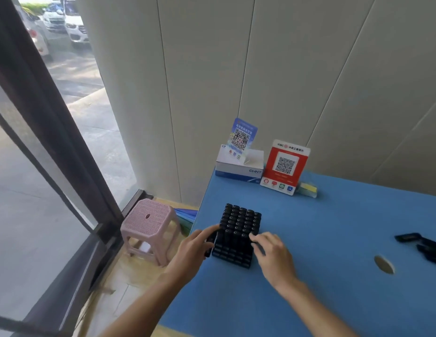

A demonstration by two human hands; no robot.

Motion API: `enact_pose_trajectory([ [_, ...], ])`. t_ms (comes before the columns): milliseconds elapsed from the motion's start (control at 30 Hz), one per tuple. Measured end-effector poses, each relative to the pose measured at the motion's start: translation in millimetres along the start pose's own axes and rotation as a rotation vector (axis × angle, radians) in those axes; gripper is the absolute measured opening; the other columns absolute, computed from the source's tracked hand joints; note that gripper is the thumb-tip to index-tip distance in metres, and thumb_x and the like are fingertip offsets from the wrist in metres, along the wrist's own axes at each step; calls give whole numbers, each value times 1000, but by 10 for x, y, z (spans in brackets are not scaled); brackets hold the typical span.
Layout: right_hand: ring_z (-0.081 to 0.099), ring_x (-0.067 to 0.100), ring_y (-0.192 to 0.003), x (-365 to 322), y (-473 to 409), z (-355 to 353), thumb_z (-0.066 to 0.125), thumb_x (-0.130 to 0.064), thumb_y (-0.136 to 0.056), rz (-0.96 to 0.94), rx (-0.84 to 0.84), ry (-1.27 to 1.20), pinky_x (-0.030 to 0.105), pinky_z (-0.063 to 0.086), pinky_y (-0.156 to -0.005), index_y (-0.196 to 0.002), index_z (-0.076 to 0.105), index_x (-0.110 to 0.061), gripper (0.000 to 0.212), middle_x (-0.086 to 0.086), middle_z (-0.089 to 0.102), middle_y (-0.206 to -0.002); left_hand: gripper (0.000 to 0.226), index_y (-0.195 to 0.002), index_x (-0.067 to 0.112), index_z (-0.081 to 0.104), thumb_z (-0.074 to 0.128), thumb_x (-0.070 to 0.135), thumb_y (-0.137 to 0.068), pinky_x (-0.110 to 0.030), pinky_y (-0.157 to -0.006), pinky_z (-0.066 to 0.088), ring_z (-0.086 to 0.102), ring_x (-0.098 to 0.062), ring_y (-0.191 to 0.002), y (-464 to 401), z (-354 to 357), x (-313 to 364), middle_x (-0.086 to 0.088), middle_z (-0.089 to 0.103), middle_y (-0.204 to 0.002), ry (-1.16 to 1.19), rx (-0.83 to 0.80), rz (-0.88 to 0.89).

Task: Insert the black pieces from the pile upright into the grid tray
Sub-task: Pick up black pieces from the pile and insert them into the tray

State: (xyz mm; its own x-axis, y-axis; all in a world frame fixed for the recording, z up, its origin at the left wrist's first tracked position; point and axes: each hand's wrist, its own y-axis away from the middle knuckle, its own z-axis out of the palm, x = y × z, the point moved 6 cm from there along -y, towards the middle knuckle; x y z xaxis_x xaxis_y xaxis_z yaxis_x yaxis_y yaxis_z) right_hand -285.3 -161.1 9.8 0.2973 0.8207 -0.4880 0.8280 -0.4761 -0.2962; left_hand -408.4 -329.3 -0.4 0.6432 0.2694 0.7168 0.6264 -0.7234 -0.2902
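Grid tray (238,235) filled with upright black pieces (241,218), near the left edge of the blue surface (333,239).

The left hand (191,249) curls round a black piece (210,243) at the tray's left side; the right hand (273,254) rests relaxed fingers on its right edge, whether pinching anything is unclear. Behind stand a white box (238,166) and two QR-code signs (285,166). Loose black pieces (421,246) lie at far right, cut off. A pink stool (148,224) stands on the floor.

Head camera looks forward and down, near the blue table (333,239).
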Motion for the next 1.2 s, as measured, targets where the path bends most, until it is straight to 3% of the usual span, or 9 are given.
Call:
enact_pose_trajectory([
  [200, 59, 19, -74, -64, 45, -20, 72, -8, -78, 38, 49, 57, 23, 40, -53, -96, 71, -18, 20, -8, 64, -82, 72, -124, 51, 36, 51, -9, -87, -32, -66, 56, 62, -20, -75, -46, -27, -96, -3, 54, -94, 13, -15, 30],
  [400, 57, 17, -84, -67, 15, -3, 65, -13, -86, 65, 12, 81, 23, 41, -59, -101, 69, -17, 17, -9, 65, -92, 52, -112, 41, 46, 60, -1, -86, -33, -66, 55, 63, -13, -73, -164, 55, -116, 2, 58, -98, 75, -26, -17],
  [600, 57, 17, -83, -47, -3, 10, 64, -13, -85, 68, 7, 67, 27, 46, -60, -102, 68, -17, 17, -9, 64, -91, 52, -112, 33, 49, 63, -7, -83, -14, -74, 51, 63, -8, -78, -227, 109, -18, 1, 56, -100, 19, 8, 80],
  [767, 57, 16, -78, -41, -9, 15, 69, -11, -82, 47, 21, 73, 22, 42, -57, -99, 69, -18, 18, -10, 64, -87, 52, -109, 23, 53, 68, -13, -75, 6, -77, 32, 46, 0, -78, -233, 123, 72, -7, 56, -93, -60, 38, 164],
  [900, 59, 17, -76, -39, -4, 23, 70, -9, -81, 37, 31, 66, 27, 49, -54, -98, 69, -17, 19, -8, 64, -86, 47, -109, 14, 58, 71, -12, -73, 8, -78, 28, 41, 3, -84, -234, 124, 87, -9, 59, -91, -79, 51, 174],
  [1033, 59, 17, -81, -33, -5, 35, 67, -11, -84, 39, 21, 61, 32, 52, -59, -102, 68, -17, 19, -8, 64, -88, 45, -110, 20, 57, 71, -6, -76, 7, -76, 32, 46, 1, -78, -250, 126, 54, -6, 60, -91, -61, 53, 132],
  [1200, 59, 17, -82, -44, -5, 33, 66, -10, -84, 48, 18, 56, 31, 52, -60, -102, 68, -16, 19, -8, 64, -89, 46, -108, 11, 62, 69, -16, -71, 9, -78, 28, 45, 3, -84, -212, 171, 37, -8, 61, -96, -86, 8, 143],
])
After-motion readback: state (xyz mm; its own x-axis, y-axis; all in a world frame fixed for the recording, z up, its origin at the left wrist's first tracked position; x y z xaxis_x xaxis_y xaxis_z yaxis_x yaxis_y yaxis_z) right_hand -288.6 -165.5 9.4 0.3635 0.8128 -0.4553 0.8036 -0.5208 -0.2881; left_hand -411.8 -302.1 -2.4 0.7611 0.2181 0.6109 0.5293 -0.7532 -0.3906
